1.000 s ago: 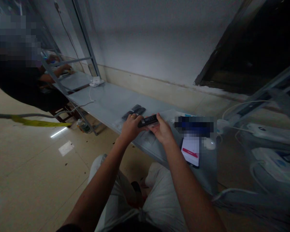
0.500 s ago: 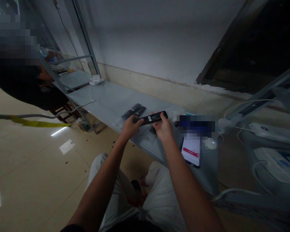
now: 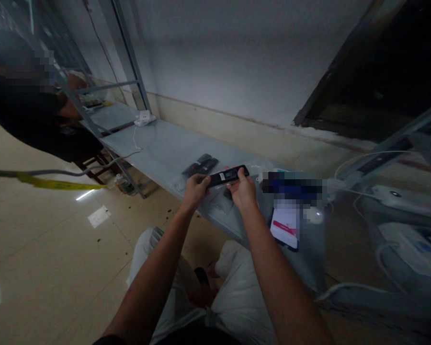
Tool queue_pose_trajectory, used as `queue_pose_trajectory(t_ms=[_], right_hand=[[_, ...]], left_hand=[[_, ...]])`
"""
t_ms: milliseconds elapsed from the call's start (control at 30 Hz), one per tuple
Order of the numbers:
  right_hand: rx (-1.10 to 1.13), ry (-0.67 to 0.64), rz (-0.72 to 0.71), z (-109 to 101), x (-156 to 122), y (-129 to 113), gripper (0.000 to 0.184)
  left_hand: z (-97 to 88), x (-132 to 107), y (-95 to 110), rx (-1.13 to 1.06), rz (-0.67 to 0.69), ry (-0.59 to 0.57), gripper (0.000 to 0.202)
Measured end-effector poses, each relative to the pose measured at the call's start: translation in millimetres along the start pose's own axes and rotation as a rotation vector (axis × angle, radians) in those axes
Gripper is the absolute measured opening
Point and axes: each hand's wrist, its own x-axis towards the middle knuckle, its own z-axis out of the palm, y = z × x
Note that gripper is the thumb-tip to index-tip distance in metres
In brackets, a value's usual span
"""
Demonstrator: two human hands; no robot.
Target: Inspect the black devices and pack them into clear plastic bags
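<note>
A long black remote control (image 3: pixel 225 177) with a small white label is held level above the table by both hands. Its left end is gripped by my left hand (image 3: pixel 195 191), thumb on top. The other end rests in my right hand (image 3: pixel 244 192), with the thumb pressed on the upper face and the fingers curled underneath. Just behind my left hand, several similar dark items (image 3: pixel 201 165) in clear plastic lie on the table. Beneath the remote is a clear plastic bag (image 3: pixel 222 203) with something dark in it, partly hidden by my right hand.
The narrow grey table (image 3: pixel 161 143) runs along the wall. To the right lie a lit phone (image 3: pixel 284 227) and a white rounded object (image 3: pixel 314 215). A white power strip (image 3: pixel 144 118) sits at the far end. Another person (image 3: pixel 25 110) sits at left; a grey cable (image 3: pixel 57 172) hangs across.
The view has shifted slightly. Both hands keep their grip on the remote control, which stays in nearly the same place. The person at left has moved a little.
</note>
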Motion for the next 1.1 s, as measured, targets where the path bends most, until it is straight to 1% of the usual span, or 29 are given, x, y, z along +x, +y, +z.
queue_pose_trajectory(t_ms=[133,233,300,367,433,500,600,700,800,867,967,1100], right_hand=[[0.004,0.004,-0.015,5,5,-6,0.02],[0.0,-0.004,-0.023,5,7,-9,0.022],[-0.008,-0.01,-0.034,2,7,-9,0.022],[-0.006,-0.003,-0.041,-1,6,-9,0.02],[0.014,0.018,-0.04,-4,5,-9,0.017],[0.043,0.036,-0.033,-5,3,-10,0.014],[0.085,0.037,-0.021,-7,1,-11,0.013],[0.121,0.015,-0.022,-9,0,-13,0.014],[0.12,-0.02,-0.043,-11,-2,-12,0.015],[0.108,-0.036,-0.059,-12,-3,-11,0.018],[0.09,-0.04,-0.055,-12,-2,-9,0.02],[0.088,-0.039,-0.053,-13,0,-7,0.019]], left_hand=[[0.1,-4,4,0.1,0.137,0.032,0.038],[-2.4,-5,3,0.217,0.208,-0.01,0.048],[-3.8,-5,1,0.289,0.238,-0.028,0.055],[-3.6,-7,-3,0.296,0.231,-0.036,0.053],[-1.4,-8,-9,0.219,0.194,-0.023,0.047],[2.2,-7,-13,0.077,0.152,0.006,0.046],[7.5,-3,-15,-0.205,0.038,0.019,0.057],[9.0,3,-10,-0.438,-0.14,-0.021,0.067],[6.2,7,-5,-0.61,-0.244,-0.088,0.069],[3.3,8,-4,-0.716,-0.282,-0.133,0.068],[0.4,9,-7,-0.819,-0.315,-0.17,0.067],[1.1,9,-11,-0.868,-0.297,-0.158,0.066]])
